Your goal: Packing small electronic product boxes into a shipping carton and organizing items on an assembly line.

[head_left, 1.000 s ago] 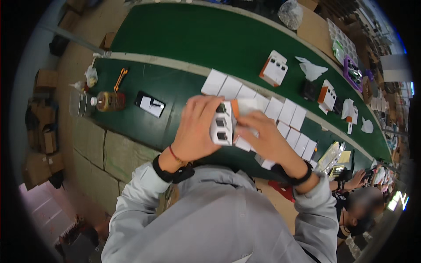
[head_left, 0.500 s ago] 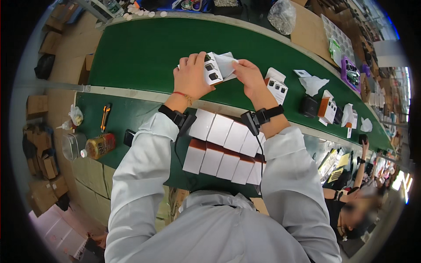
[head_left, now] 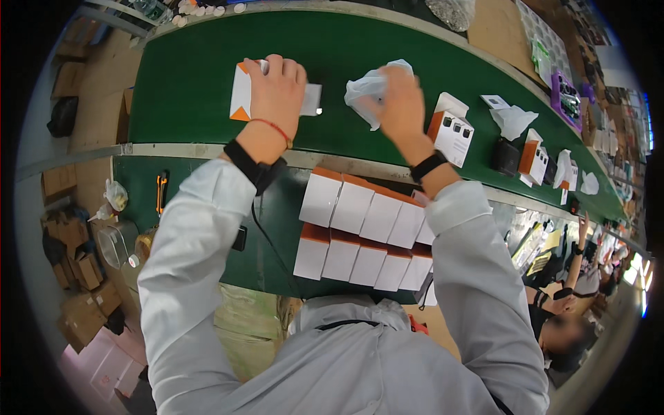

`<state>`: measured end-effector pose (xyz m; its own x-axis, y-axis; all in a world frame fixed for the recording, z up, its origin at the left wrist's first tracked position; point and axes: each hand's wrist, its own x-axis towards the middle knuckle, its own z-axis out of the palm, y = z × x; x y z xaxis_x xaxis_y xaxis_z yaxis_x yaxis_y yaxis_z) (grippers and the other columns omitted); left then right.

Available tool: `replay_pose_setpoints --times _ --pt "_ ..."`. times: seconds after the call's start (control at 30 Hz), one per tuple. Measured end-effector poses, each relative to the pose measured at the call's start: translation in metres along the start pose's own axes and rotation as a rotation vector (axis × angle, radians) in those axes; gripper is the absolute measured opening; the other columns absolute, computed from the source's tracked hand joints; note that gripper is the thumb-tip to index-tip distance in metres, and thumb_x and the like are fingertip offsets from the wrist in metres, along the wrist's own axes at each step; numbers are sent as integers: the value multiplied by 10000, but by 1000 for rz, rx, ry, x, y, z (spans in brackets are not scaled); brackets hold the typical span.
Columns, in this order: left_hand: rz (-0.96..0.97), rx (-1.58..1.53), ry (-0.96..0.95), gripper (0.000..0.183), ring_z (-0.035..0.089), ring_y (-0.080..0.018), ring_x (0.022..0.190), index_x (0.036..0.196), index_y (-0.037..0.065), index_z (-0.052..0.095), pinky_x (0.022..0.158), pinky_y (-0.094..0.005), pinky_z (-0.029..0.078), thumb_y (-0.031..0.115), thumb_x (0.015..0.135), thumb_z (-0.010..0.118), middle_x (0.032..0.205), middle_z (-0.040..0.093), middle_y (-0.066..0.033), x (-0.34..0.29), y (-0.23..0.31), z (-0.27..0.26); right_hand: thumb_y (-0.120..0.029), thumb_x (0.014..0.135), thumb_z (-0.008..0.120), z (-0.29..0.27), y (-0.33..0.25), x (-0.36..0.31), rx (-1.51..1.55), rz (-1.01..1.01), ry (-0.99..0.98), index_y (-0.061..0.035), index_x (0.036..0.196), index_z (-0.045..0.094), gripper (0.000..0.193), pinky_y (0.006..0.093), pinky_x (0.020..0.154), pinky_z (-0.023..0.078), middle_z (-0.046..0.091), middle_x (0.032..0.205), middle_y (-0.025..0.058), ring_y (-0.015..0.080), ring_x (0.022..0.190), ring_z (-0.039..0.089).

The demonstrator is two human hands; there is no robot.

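Observation:
My left hand (head_left: pixel 277 90) is wrapped over a small white and orange carton (head_left: pixel 240 95) on the green bench. A pale flap or card (head_left: pixel 311 100) sticks out to the right from under that hand. To the right, my right hand (head_left: pixel 401 104) is blurred by motion and grips a crumpled, translucent white plastic bag (head_left: pixel 365 95), a little above the bench. Whatever the bag may contain is hidden. The two hands are apart.
Two rows of white boxes with orange sides (head_left: pixel 360 263) stand before me. Right of my hand are an opened carton (head_left: pixel 453 131), a black case (head_left: pixel 506 159) and more cartons. A utility knife (head_left: pixel 162 192) lies left. A co-worker's arm (head_left: pixel 575 263) reaches in at the right.
My hands have moved apart. The carton has gone left with my left hand and turned, and the white bag has come away from it in my right hand.

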<state>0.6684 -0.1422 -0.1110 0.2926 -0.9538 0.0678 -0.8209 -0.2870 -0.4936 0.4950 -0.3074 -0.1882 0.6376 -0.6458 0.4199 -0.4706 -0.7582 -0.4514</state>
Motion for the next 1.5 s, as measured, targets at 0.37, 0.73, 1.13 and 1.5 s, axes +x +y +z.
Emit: replay_pose_setpoints --times 0.37,0.73,1.13,1.5 --pt "-123 -92 -318 671 546 -274 1203 1289 157 580 897 -572 450 306 699 864 1219 593 -31 -2 -32 16 -156 956 675 -32 15 -38 34 -164 -243 -57 939 585 135 335 619 475 597 754 85 263 721 629" --pt "-708 -1038 -394 1201 394 -453 1395 1579 -29 252 1094 -569 406 685 764 771 1528 404 -258 -10 59 77 -146 1018 647 -152 28 12 185 143 196 -38 1017 579 128 319 683 536 668 821 132 247 721 670" --pt "-771 -1493 -1 513 555 -251 1282 1454 -7 505 1072 -363 458 163 1003 682 1392 596 -151 -229 -25 24 -241 884 742 -272 137 -191 -121 383 -174 -33 1183 669 371 464 1006 499 648 1316 162 385 1212 601" --pt "-873 -1654 -151 453 604 -178 1142 1404 19 529 964 -320 505 122 992 686 1288 627 -118 -355 135 -106 -669 923 616 -318 184 -372 -243 817 -405 71 1546 308 1015 651 1158 286 440 1507 322 471 1408 428"
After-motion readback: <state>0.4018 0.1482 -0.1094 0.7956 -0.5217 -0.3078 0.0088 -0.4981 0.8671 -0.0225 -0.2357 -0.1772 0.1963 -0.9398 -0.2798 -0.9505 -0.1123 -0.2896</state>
